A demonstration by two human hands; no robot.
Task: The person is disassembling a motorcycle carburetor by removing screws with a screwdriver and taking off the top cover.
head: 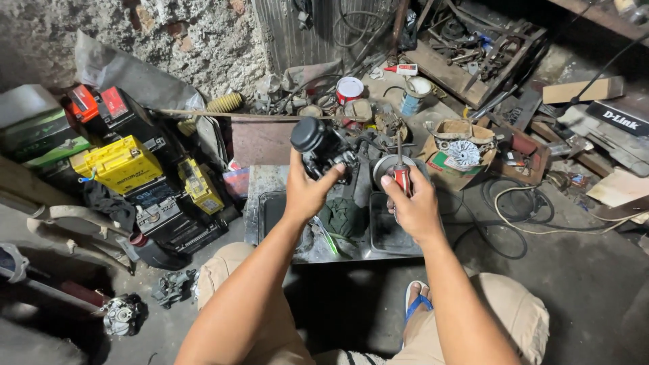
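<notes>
2 hands work above the bench (270, 182): left hand (305, 192) grasps a dark carburetor (323, 149), partly hiding it; right hand (414, 206) grasps a red-handled screwdriver (401, 177), tip indistinct.

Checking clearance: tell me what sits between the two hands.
In the head view, between the left hand holding the black carburetor and the right hand gripping the red-handled screwdriver, only a narrow gap shows, with the metal tray below.
</notes>
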